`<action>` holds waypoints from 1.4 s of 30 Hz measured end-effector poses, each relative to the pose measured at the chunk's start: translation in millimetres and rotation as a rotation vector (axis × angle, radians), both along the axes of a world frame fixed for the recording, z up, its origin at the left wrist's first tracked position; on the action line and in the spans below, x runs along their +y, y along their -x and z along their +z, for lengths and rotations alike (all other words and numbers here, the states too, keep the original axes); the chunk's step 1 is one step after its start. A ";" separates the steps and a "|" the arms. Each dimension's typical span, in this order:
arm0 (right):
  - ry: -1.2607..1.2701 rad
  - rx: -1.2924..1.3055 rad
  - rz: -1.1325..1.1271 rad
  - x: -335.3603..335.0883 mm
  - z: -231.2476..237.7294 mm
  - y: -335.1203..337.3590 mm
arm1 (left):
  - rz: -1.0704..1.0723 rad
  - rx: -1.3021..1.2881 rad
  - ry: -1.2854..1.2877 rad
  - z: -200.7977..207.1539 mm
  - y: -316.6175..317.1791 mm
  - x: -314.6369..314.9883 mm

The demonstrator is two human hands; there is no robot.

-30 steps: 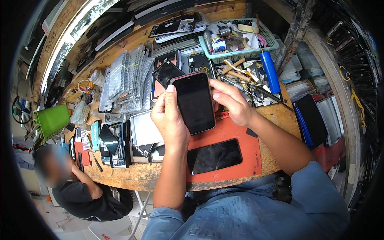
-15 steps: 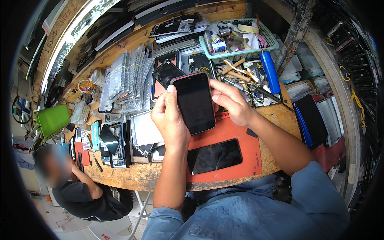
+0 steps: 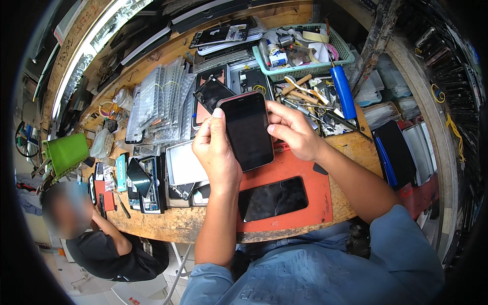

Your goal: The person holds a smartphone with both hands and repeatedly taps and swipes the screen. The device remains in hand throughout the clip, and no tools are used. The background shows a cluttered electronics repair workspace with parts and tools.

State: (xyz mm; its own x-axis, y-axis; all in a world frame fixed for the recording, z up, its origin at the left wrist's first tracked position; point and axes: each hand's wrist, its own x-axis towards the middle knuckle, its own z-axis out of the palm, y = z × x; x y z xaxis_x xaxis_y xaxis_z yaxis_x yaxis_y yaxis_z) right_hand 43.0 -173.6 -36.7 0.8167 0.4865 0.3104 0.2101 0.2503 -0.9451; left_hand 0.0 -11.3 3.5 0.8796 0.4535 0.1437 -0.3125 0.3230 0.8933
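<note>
A dark-screened smartphone [image 3: 247, 133] is held up above the bench, its screen toward me. My left hand [image 3: 217, 152] grips its left side, with the thumb along the edge and the other fingers hidden behind. At the opposite edge, my right hand [image 3: 295, 131] holds the phone, thumb against the side and index finger near the upper corner. Below them lies a second phone [image 3: 274, 199], black and screen up, on an orange-red mat [image 3: 317, 203]. A white tablet-like panel [image 3: 184, 163] rests just left of my left hand.
Bubble-wrapped parts [image 3: 157, 101] are stacked at left. A green basket [image 3: 300, 72] of supplies stands at the back, behind tools and a blue cylinder [image 3: 343, 91]. Opened devices [image 3: 150, 190] lie left. Another person [image 3: 101, 249] sits at the bench's left end.
My right thumb has shifted slightly left onto the phone's edge. The phone and my left hand stay in nearly the same place.
</note>
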 end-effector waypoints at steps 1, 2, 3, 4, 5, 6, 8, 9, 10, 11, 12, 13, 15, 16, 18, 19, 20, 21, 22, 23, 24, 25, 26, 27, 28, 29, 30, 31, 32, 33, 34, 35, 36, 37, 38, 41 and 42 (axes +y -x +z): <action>0.001 0.009 0.007 -0.2 -0.1 -0.4 | -0.001 -0.001 0.003 0.0 0.0 0.1; 0.002 0.017 0.013 -0.8 0.0 -0.9 | -0.002 -0.001 0.005 0.0 0.1 0.1; 0.003 0.025 0.020 -1.1 0.1 -1.1 | -0.002 -0.002 0.008 0.1 0.1 0.2; -0.020 0.039 0.026 -0.5 1.1 0.1 | 0.000 -0.003 0.007 1.1 0.3 -0.7; -0.044 0.053 0.032 0.8 2.6 2.5 | 0.002 -0.003 0.006 3.0 0.7 -2.4; -0.067 0.067 0.039 1.4 3.6 3.7 | 0.004 -0.003 0.005 4.1 0.9 -3.3; 0.005 0.007 0.078 -3.1 4.1 1.9 | 0.008 0.001 -0.006 4.6 1.1 -3.1; 0.041 -0.023 0.098 -4.6 4.3 1.2 | 0.010 0.004 -0.012 4.8 1.1 -2.9; 0.047 -0.022 0.087 -4.3 4.4 1.5 | 0.009 0.001 -0.012 4.4 0.9 -2.7; 0.052 -0.021 0.076 -3.5 4.4 2.1 | 0.008 -0.002 -0.011 3.6 0.7 -2.5; 0.057 -0.020 0.065 -3.1 4.3 2.4 | 0.006 -0.005 -0.011 3.1 0.5 -2.4; 0.063 -0.014 0.055 -3.2 3.6 2.0 | 0.004 -0.004 -0.007 2.9 0.5 -2.2; 0.075 -0.002 0.035 -3.6 1.3 0.7 | -0.001 -0.003 0.003 2.9 0.6 -2.2; 0.036 0.011 0.039 -2.6 1.3 0.9 | -0.001 -0.005 0.004 2.9 0.6 -2.3; -0.042 0.037 0.046 0.1 1.4 1.8 | 0.000 -0.010 0.008 3.0 0.6 -2.6; -0.037 0.038 0.054 -0.3 2.3 1.9 | -0.001 -0.008 0.008 1.8 0.3 -1.5; -0.031 0.039 0.061 -1.1 4.1 2.1 | -0.002 -0.007 0.007 -0.4 -0.2 0.6; -0.025 0.039 0.069 -1.4 5.0 2.1 | -0.003 -0.006 0.007 -1.6 -0.4 1.8; -0.023 0.038 0.065 -1.6 4.3 1.7 | -0.003 -0.004 0.006 -0.4 -0.2 0.4; -0.021 0.037 0.062 -1.6 3.2 1.2 | -0.002 -0.001 0.005 2.5 0.3 -1.8; -0.018 0.037 0.058 -1.7 2.4 1.1 | -0.002 0.001 0.004 3.8 0.5 -3.1; -0.019 0.033 0.056 -2.0 2.3 1.2 | -0.005 -0.003 0.003 3.5 0.3 -3.3; -0.020 0.029 0.053 -2.3 2.5 1.5 | -0.007 -0.007 0.002 3.1 0.0 -3.4; -0.022 0.026 0.051 -2.7 2.3 1.8 | -0.010 -0.010 0.002 2.6 -0.1 -3.5; -0.023 0.028 0.055 -2.3 2.9 1.8 | -0.011 -0.013 -0.003 2.0 0.0 -2.1; -0.025 0.030 0.059 -1.9 3.1 1.8 | -0.012 -0.015 -0.007 0.0 0.1 -0.1; -0.026 0.033 0.062 -1.6 3.6 2.0 | -0.009 -0.015 -0.009 0.2 0.3 0.4; -0.008 0.022 0.053 -1.4 4.3 2.2 | -0.007 -0.013 -0.010 -0.5 0.2 0.9; 0.011 0.012 0.044 -1.0 5.7 2.5 | -0.002 -0.008 -0.008 -0.3 0.1 0.5; 0.029 0.001 0.035 -0.8 6.4 2.6 | 0.004 -0.004 -0.006 0.1 0.1 -0.1; 0.020 -0.001 0.033 -1.0 5.1 2.4 | 0.008 -0.001 -0.004 1.8 0.3 -2.1; 0.012 -0.003 0.032 -0.9 2.7 1.8 | 0.013 0.001 -0.001 4.9 0.5 -4.7; 0.003 -0.005 0.031 -1.0 0.9 1.3 | 0.019 0.003 0.002 6.4 0.6 -6.1; -0.008 0.013 0.040 -1.3 0.0 0.8 | 0.011 -0.001 0.000 5.4 0.6 -5.2; -0.018 0.031 0.048 -1.8 -0.6 0.0 | 0.004 -0.005 -0.002 3.8 0.5 -3.3; -0.024 0.051 0.058 -2.6 0.6 0.0 | 0.001 -0.003 -0.003 3.0 0.8 -2.2; -0.022 0.052 0.058 -2.6 1.2 0.1 | 0.002 0.000 -0.003 3.1 0.9 -2.2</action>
